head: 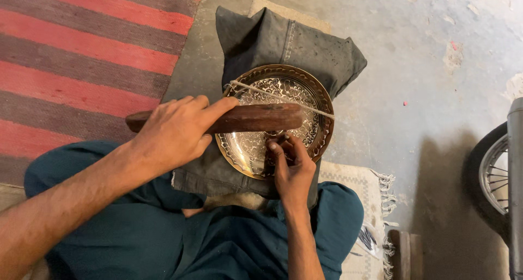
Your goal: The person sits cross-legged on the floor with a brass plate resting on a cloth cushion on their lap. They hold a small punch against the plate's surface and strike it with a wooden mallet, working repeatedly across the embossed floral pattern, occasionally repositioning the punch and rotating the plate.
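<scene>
Two hands work over the lap. The right hand (293, 168) is pinched around a small tool — mostly hidden by the fingers — pressed to the near part of an engraved brass plate (261, 149). The left hand (177, 130) is clenched on a wooden mallet (256, 117) lying across the plate. To judge, keeping the tool steady and the blows short would serve best. The plate rests on a folded grey cloth pad (283, 40); a string (283, 97) crosses it. Beyond lie a striped rug (81, 51) and bare concrete floor (414, 73).
</scene>
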